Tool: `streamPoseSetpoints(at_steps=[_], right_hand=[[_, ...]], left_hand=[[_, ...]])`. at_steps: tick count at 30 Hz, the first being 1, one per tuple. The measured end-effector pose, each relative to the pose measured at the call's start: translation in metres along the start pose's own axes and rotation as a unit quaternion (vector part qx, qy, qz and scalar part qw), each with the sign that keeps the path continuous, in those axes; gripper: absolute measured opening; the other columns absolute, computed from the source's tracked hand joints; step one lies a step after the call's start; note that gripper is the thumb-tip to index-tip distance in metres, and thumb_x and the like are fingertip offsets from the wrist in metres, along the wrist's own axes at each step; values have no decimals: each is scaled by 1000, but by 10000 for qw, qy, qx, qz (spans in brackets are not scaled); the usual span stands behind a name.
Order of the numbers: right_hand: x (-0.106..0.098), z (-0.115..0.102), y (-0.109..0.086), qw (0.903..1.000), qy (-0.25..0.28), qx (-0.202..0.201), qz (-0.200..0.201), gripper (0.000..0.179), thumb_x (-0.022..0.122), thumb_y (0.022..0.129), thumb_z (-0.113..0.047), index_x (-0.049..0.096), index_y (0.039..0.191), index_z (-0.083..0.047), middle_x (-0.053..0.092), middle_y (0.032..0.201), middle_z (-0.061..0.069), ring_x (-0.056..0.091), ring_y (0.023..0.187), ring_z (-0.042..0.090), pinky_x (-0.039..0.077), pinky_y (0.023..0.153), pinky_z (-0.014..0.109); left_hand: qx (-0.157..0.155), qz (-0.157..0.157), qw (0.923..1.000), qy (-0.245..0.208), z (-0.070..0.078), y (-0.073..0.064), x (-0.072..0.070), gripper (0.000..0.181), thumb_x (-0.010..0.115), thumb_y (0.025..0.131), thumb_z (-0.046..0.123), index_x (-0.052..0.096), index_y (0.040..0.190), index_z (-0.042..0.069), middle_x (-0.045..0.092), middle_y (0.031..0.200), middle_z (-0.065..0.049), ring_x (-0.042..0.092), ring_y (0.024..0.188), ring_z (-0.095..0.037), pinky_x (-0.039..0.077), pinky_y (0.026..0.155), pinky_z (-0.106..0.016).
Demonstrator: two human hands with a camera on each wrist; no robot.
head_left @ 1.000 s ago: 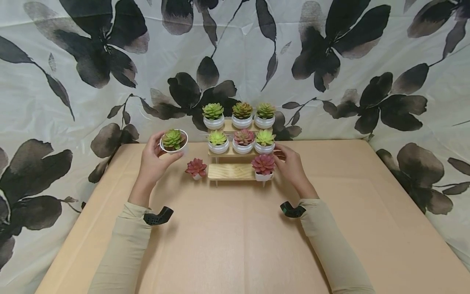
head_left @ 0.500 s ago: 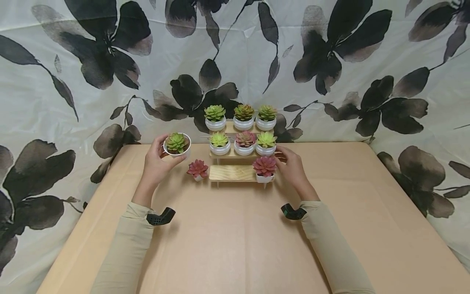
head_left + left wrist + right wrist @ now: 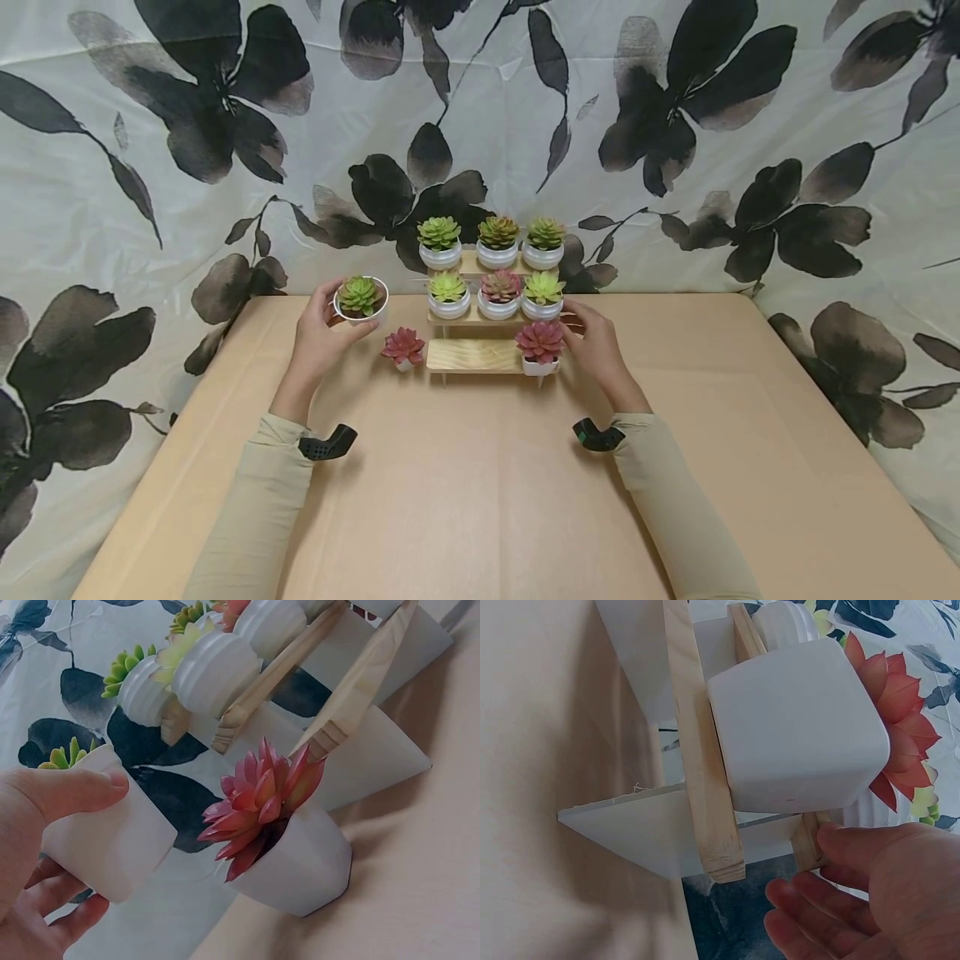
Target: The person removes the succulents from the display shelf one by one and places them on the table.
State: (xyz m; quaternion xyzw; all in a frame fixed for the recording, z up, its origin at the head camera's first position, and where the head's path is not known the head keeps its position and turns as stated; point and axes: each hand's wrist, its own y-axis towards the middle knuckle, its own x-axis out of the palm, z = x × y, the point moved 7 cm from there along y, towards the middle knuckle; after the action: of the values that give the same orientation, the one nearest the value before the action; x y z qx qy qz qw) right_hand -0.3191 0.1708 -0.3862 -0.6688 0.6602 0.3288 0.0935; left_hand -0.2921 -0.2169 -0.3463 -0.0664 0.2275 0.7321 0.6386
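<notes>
My left hand (image 3: 318,333) grips a white pot with a green succulent (image 3: 361,300) by its sides, off the table and left of the stand. In the left wrist view, the thumb lies across the pot (image 3: 120,832) with fingers beneath. A red succulent in a white pot (image 3: 403,347) stands on the table between that hand and the three-step wooden stand (image 3: 472,357). My right hand (image 3: 600,346) is at the stand's right end. In the right wrist view, its thumb (image 3: 847,844) meets the middle shelf's end (image 3: 808,844), its other fingers loosely extended.
Another red succulent (image 3: 539,346) sits at the right end of the lowest step. Three potted succulents fill the middle step, including a pink one (image 3: 500,293), and three more the top step. A floral cloth (image 3: 525,100) hangs behind the table (image 3: 480,483).
The head view has shifted a little. My left hand, with the green succulent, is slightly lower and nearer the stand. My right hand stays at the stand's right end.
</notes>
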Motion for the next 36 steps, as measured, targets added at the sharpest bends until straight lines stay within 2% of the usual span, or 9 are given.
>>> streamPoseSetpoints(at_steps=[6,15,18,22,28,36], right_hand=[[0,3,0,10000,-12,-29,13,40,58,94,0,52,133,2,57,130,25,60,114,44,52,99,52],[3,2,0,10000,11,-88,-17,39,59,94,-3,54,132,1,58,129,23,61,113,41,54,98,49],[4,3,1,10000,-19,-88,-35,39,59,94,-2,54,132,1,58,130,23,61,114,41,54,99,47],[4,1,1,10000,-25,-52,-34,39,59,94,-2,54,132,1,58,130,23,61,114,41,54,99,46],[4,1,2,10000,-30,-45,-33,38,58,94,-3,54,132,1,58,130,23,61,114,41,54,99,48],[0,0,2,10000,-56,-34,19,39,59,94,-1,54,132,2,58,129,23,62,113,38,54,99,47]], left_hand=[[17,21,10000,-87,-28,11,3,81,81,78,12,36,145,12,51,141,-12,54,114,-7,46,95,-16],[-335,52,9993,-166,-53,13,-1,82,82,78,18,35,146,17,48,143,-8,53,122,-12,48,101,-22],[-348,23,9993,-130,-59,14,-2,83,81,79,14,34,147,15,47,144,-10,52,124,-14,48,103,-24],[-329,-66,9994,34,-61,15,-1,82,78,80,10,31,147,9,44,146,-15,50,128,-23,48,105,-31],[-355,-161,9992,-71,-68,15,3,83,79,80,13,31,147,12,44,147,-12,48,131,-26,47,108,-38],[-425,-302,9986,-122,-74,16,10,81,79,81,15,31,146,11,42,147,-14,45,134,-30,44,110,-47]])
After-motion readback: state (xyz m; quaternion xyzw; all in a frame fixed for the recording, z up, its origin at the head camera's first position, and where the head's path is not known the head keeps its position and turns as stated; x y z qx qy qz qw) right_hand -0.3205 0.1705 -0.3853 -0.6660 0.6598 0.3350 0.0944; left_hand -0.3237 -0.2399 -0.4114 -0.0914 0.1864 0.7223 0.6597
